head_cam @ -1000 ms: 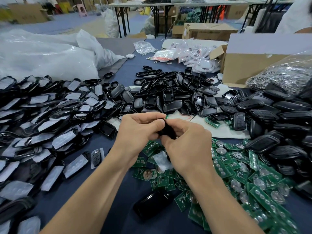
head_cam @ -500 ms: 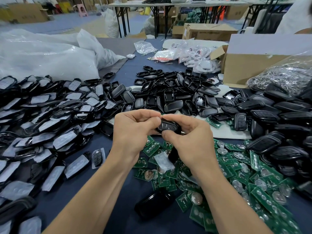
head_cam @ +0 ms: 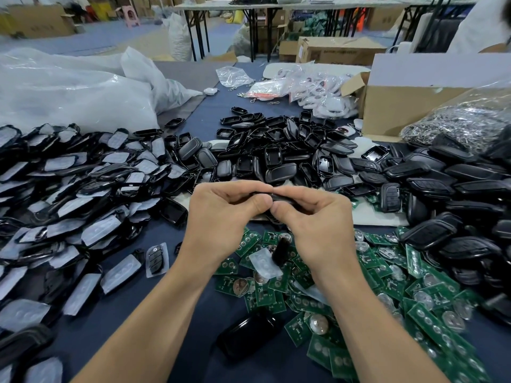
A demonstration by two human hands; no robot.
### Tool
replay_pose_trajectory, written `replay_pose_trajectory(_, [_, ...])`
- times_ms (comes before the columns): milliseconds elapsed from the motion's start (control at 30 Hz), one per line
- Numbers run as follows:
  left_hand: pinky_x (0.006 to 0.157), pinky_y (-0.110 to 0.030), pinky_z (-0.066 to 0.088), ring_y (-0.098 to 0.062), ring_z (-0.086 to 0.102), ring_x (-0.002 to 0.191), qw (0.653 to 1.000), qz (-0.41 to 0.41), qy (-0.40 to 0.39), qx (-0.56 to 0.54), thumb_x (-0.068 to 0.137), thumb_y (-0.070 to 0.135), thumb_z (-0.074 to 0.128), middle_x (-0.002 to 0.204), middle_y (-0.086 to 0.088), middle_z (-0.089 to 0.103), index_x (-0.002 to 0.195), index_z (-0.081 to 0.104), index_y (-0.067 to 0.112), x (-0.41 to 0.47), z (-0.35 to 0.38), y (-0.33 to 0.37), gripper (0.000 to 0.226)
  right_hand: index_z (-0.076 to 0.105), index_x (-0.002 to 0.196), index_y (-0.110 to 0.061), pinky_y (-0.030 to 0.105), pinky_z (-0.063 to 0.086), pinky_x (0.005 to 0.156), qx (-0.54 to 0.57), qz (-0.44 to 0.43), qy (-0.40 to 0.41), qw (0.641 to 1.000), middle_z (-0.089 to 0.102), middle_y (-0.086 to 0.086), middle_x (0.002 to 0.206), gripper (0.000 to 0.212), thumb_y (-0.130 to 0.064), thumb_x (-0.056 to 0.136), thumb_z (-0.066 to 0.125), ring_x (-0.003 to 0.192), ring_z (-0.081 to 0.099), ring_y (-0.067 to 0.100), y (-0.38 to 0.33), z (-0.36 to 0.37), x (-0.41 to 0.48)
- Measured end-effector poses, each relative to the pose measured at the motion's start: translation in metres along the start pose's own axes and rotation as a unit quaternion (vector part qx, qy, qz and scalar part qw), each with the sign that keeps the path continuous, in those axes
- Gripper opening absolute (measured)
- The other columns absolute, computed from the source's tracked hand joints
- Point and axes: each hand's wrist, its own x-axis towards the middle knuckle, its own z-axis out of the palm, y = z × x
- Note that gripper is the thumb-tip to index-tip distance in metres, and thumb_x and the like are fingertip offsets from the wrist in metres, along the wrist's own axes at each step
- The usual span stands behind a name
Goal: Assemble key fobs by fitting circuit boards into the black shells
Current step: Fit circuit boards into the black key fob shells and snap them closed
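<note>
At centre, above the counter (head_cam: 116, 322), left hand (head_cam: 221, 217) and right hand (head_cam: 318, 225) both pinch one black shell (head_cam: 284, 198). Circuit boards (head_cam: 414, 313) lie at 5 o'clock. Risk: uneven thumb pressure could misseat an unseen board or crack the casing.

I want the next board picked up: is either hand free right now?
No, the left hand and the right hand both pinch the same black shell between them.
</note>
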Motion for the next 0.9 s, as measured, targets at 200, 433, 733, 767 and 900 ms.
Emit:
replay_pose_trajectory(200, [0.073, -0.021, 0.06, -0.019, 0.079, 0.078, 1.0, -0.003, 0.003, 0.007, 0.079, -0.008, 0.081, 0.08, -0.001, 0.081, 0.085, 0.084, 0.024, -0.001, -0.002, 0.001, 0.032, 0.083, 0.097, -0.027, 0.041, 0.064, 0.08, 0.002, 0.001, -0.019, 1.0, 0.081, -0.005, 0.087, 0.025, -0.009, 0.081, 0.079, 0.084, 0.079, 0.016, -0.001, 0.001, -0.002])
replay_pose_trajectory(433, [0.081, -0.022, 0.061, -0.007, 0.078, 0.087, 0.992, 0.044, -0.02, 0.115, 0.08, 0.002, 0.085, 0.088, 0.015, 0.08, 0.091, 0.082, 0.039, -0.003, -0.005, -0.002, 0.039, 0.082, 0.09, -0.032, 0.013, 0.056, 0.076, -0.171, -0.013, -0.014, 0.985, 0.077, -0.023, 0.083, 0.023, -0.012, 0.078, 0.083, 0.084, 0.073, -0.005, -0.007, -0.007, 0.002])
replay_pose_trajectory(733, [0.084, -0.027, 0.06, -0.018, 0.076, 0.098, 0.998, -0.029, -0.036, -0.031, 0.085, 0.021, 0.08, 0.103, -0.003, 0.081, 0.114, 0.08, 0.018, -0.003, 0.008, -0.002, 0.029, 0.085, 0.083, -0.013, 0.018, 0.044, 0.051, 0.253, 0.218, -0.015, 0.942, 0.071, 0.003, 0.071, 0.019, 0.002, 0.084, 0.074, 0.052, 0.049, 0.007, -0.015, 0.006, -0.002])
replay_pose_trajectory(767, [0.082, -0.026, 0.06, -0.017, 0.076, 0.094, 0.998, -0.038, -0.033, -0.043, 0.086, 0.023, 0.08, 0.101, -0.004, 0.081, 0.112, 0.081, 0.016, -0.003, 0.008, -0.002, 0.027, 0.085, 0.082, -0.013, 0.018, 0.044, 0.051, 0.259, 0.226, -0.017, 0.939, 0.07, 0.003, 0.071, 0.021, 0.003, 0.086, 0.072, 0.052, 0.049, 0.008, -0.015, 0.007, -0.002])
replay_pose_trajectory(900, [0.067, -0.022, 0.056, -0.012, 0.071, 0.076, 0.997, -0.056, 0.0, -0.055, 0.091, 0.022, 0.074, 0.085, -0.005, 0.08, 0.095, 0.085, 0.018, -0.003, 0.008, -0.003, 0.012, 0.083, 0.085, -0.01, 0.019, 0.043, 0.051, 0.252, 0.244, -0.007, 0.937, 0.068, 0.003, 0.069, 0.018, 0.005, 0.087, 0.072, 0.054, 0.05, 0.01, -0.013, 0.011, -0.004])
